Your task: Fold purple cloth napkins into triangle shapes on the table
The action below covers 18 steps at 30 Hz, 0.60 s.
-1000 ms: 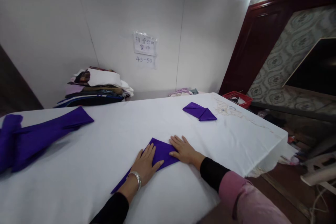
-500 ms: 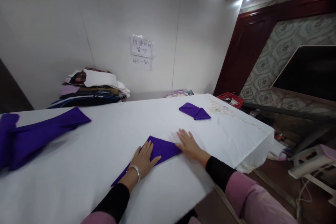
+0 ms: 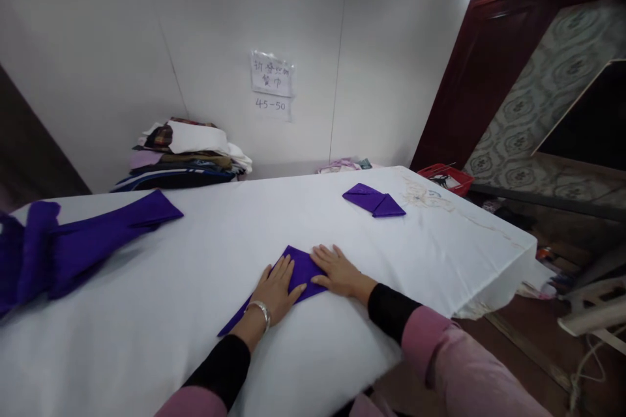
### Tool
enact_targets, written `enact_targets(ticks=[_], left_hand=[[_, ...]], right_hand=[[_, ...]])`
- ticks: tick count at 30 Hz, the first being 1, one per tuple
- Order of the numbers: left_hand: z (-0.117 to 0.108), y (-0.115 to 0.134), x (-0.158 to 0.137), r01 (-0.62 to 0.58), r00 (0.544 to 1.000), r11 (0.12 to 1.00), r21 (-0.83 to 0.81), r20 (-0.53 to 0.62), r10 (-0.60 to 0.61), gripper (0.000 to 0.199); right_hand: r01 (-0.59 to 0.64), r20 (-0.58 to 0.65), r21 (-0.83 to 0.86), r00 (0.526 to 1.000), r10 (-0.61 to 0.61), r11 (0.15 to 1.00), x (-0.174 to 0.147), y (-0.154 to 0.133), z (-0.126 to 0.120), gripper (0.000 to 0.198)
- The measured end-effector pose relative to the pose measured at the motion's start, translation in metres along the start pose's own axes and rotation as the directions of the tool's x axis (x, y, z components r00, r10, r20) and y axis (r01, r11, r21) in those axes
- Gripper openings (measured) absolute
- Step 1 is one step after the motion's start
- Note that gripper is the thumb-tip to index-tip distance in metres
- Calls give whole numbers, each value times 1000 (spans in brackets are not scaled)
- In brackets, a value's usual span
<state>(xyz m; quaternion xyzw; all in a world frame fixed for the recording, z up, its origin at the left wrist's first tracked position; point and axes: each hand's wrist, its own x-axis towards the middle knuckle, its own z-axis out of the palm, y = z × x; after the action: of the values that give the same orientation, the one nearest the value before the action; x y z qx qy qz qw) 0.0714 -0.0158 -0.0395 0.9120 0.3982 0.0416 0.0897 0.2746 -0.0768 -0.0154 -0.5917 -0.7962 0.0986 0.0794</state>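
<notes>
A purple cloth napkin (image 3: 302, 268), folded to a pointed shape, lies on the white tablecloth (image 3: 235, 234) in front of me. My left hand (image 3: 278, 290), with a silver bracelet at the wrist, rests flat on its left part, fingers spread. On its right end lies my right hand (image 3: 337, 272), palm down and fingers stretched out. Both hands cover parts of the napkin. Farther back to the right is another folded purple napkin (image 3: 374, 200), touched by neither hand.
Loose purple cloths (image 3: 98, 241) lie at the table's left. A pile of clothes (image 3: 190, 150) stands at the back against the white wall, where a paper sign (image 3: 272, 75) hangs. A red basket (image 3: 447, 179) is beyond the far right corner. A white stool (image 3: 594, 306) stands at right.
My right hand has moved left from the napkin's right tip onto its surface. My left hand stays on the napkin. The whole view has shifted slightly.
</notes>
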Motion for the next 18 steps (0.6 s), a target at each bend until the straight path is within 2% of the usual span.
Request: enact_targets(ticks=[4,7,9,11,13,15,18], left_hand=[[-2,2,-1,0,1000,1000,-4,8,0,76],[-3,3,-2,-1,1000,1000,-19,17,2,77],[-2,3,-2,0,1000,1000,-27,18,1,77],[-2,3,-2,0,1000,999,-34,17,0,77],[-1,3,-2,-1,1000,999,-39,21,1,76],[-2,4,-2,2,1000,999,-42,25,-1,75],[-4,5,-3,6,999,999,-34,32,-4,73]], right_hand=[[-137,39,-23,990,138,990,-31,37,-5,67],[-271,27,-57,962,273,961,-48,60,-6,64],[-375,-21,-58,927,374,925,-56,65,-5,63],[-412,-86,-48,909,407,910,-59,58,-4,64],[-326,-131,-50,939,317,944,-58,38,-2,64],[-155,-133,-56,980,147,986,-51,12,0,64],[43,-81,-35,996,-46,998,-30,-24,3,67]])
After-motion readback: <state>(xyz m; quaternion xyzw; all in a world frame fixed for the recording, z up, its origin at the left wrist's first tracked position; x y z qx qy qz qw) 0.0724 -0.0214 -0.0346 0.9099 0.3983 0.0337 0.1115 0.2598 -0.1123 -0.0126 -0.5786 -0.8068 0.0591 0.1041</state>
